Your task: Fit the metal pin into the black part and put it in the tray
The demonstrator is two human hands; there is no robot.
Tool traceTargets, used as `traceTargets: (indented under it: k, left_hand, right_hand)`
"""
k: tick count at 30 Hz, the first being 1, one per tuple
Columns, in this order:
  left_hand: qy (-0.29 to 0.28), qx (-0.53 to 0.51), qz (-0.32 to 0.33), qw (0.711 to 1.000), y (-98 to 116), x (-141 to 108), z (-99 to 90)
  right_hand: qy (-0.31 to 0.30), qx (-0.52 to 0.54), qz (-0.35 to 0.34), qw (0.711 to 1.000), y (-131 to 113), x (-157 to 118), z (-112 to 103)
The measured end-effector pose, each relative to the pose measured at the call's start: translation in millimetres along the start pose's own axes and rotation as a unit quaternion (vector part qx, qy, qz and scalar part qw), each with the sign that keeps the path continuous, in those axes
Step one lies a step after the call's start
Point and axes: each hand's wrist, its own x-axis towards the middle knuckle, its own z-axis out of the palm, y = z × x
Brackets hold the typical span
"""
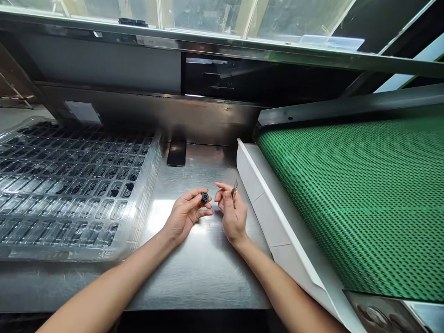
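Observation:
Above the steel worktop (201,277), my left hand (185,215) pinches a small round black part (205,197) between thumb and fingers, its patterned face turned toward the camera. Just to its right is my right hand (234,215), closed around a slim knife-like tool (235,188) whose pointed tip sticks up past the thumb. The two hands are close together but apart, and the tool does not touch the black part.
Stacked clear plastic trays (138,208) with many black parts stand at the left. A dark phone-like slab (176,153) lies toward the back. On the right, a white guard (274,208) borders a green conveyor belt (364,185). A metal frame (222,44) spans overhead.

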Motion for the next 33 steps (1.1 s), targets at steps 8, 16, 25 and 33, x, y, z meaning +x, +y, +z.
traceTargets:
  k: [8,16,25,33]
  left_hand:
    - [-0.012,0.004,0.010,1.000,-2,-1,-0.3]
    - [-0.016,0.015,0.032,0.999,-1,-2,2.6]
    - [0.011,0.033,0.006,0.999,-2,1,0.5]
    - [0.028,0.030,0.014,0.999,0,2,-0.1]
  right_hand:
    - [0.037,0.029,0.000,0.999,-10,0,0]
    - [-0.001,-0.041,-0.032,0.999,-12,7,-3]
    - [-0.030,0.001,0.069,0.997,-17,12,-3]
    - [-0.027,-0.002,0.059,0.998,-17,12,-3]
